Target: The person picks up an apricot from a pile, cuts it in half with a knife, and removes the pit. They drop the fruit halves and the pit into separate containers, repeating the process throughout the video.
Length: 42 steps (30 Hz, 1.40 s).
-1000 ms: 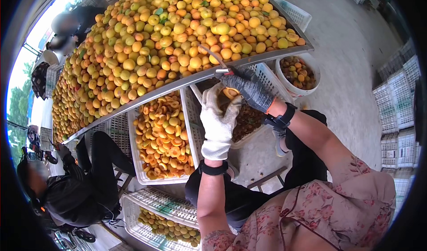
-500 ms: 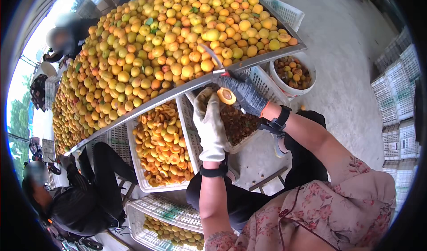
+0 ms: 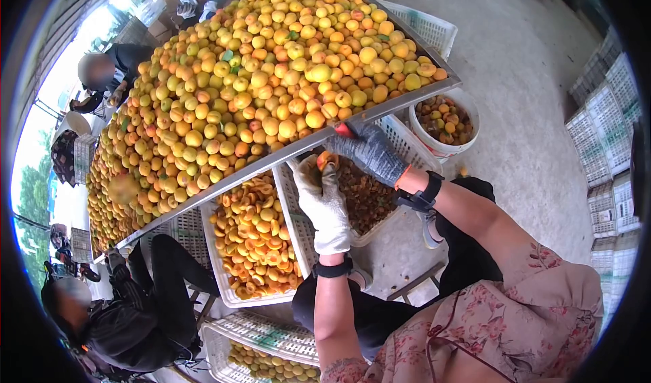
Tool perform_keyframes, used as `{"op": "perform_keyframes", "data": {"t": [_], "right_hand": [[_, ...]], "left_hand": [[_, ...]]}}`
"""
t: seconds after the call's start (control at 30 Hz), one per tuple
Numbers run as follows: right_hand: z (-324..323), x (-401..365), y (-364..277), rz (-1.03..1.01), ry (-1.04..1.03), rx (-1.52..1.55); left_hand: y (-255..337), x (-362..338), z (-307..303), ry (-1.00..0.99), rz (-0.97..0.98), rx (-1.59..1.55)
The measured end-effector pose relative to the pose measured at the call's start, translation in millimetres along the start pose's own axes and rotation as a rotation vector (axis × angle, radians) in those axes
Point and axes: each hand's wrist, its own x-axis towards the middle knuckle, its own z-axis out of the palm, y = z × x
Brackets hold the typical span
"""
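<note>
As seen from beside the desk (image 3: 407, 100), the right hand (image 3: 369, 154), closed round a red handle (image 3: 344, 130), sits just right of the left hand (image 3: 322, 203), whose fingertips hold an apricot (image 3: 327, 160) facing it; long axis indeterminable.

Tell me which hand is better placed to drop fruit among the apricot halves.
Likely the left hand: it holds an apricot and is nearer the apricot halves. The right hand is farther from them and occupied with a red handle.
</note>
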Motion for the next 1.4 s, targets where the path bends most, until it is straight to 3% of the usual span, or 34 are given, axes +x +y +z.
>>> {"op": "perform_keyframes", "data": {"t": [0.03,0.1,0.13,0.17,0.2,0.27,0.4,0.5,0.57,0.63,0.67,0.83,0.9,0.93,0.97,1.07,1.1,1.17,1.23,1.3,1.4], "right_hand": [[-0.7,0.5,1.3,0.064,-0.024,0.045],[-4.8,-4.6,-15.7,0.029,-0.184,0.014],[3.5,-7.2,-8.1,0.072,-0.157,0.167],[1.8,-6.1,-10.2,0.107,-0.169,0.122],[-5.2,-4.1,-25.2,0.279,-0.215,0.246],[-14.0,-3.4,-37.9,0.439,-0.290,0.388],[-11.0,-0.5,-24.2,0.533,-0.379,0.422],[-14.0,3.5,-29.5,0.321,-0.364,0.174],[-8.6,6.3,-9.1,0.193,-0.339,0.180],[-5.3,7.5,-3.9,-0.065,-0.264,-0.092],[-5.6,5.5,-4.0,-0.097,-0.251,-0.163],[-13.0,6.8,-5.9,-0.006,-0.329,-0.006],[-10.9,8.6,0.5,0.035,-0.269,-0.001],[-16.6,4.8,-17.0,0.151,-0.282,0.024],[-17.1,3.6,-18.9,0.145,-0.320,0.013],[-23.4,-1.4,-32.7,0.288,-0.282,0.027],[-27.5,-1.9,-28.1,0.285,-0.302,0.162],[-26.2,-5.6,-45.2,0.369,-0.109,0.792],[-37.2,7.4,-10.9,0.475,-0.226,1.298],[-39.2,10.4,-34.7,0.284,-0.124,1.197],[-33.9,15.4,-45.7,0.239,0.007,1.110]], "left_hand": [[3.0,-1.9,-2.8,-0.010,0.004,-0.003],[15.7,-2.9,-2.1,-0.070,0.210,0.464],[27.1,-2.8,0.7,-0.111,0.141,0.540],[37.8,-3.4,3.1,-0.159,0.085,0.609],[43.2,-2.2,7.3,-0.159,0.101,0.492],[39.8,-0.7,6.2,-0.160,0.074,0.356],[38.3,-1.5,-3.3,-0.150,-0.147,0.107],[33.7,-7.0,-0.1,-0.177,-0.293,0.020],[30.6,-9.0,-0.6,-0.214,-0.268,0.008],[21.7,-8.4,-2.3,-0.179,-0.391,-0.265],[19.0,-8.4,-3.5,-0.191,-0.388,-0.288],[14.0,-7.6,8.7,-0.261,-0.289,-0.463],[-3.9,0.1,3.4,-0.220,-0.415,-0.570],[1.1,2.1,9.5,-0.179,-0.463,-0.532],[-14.9,3.5,10.8,-0.029,-0.492,-0.516],[-26.1,5.1,15.1,-0.078,-0.474,-0.606],[-26.6,6.9,19.3,-0.036,-0.492,-0.600],[-5.0,11.2,29.0,-0.051,-0.526,-0.643],[11.2,12.8,38.1,0.030,-0.583,-0.683],[-11.3,14.1,29.8,-0.085,-0.636,-0.750],[-9.7,7.5,36.6,-0.194,-0.566,-0.734]]}}
